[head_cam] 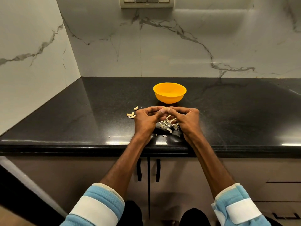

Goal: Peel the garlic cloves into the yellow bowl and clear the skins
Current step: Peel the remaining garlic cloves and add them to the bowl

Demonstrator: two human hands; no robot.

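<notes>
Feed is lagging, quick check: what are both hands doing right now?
Left hand: closed, fingertips pinched on a small item where the hands meet, likely a garlic clove; hidden.
Right hand: closed, pinching at the same spot above the skins.

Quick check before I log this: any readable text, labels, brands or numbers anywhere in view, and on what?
None readable.
Yellow bowl: plain, no mark.
Switch plate: no lettering visible.
Arm bands: plain white strips, no print.
Countertop and wall: no signs.
</notes>
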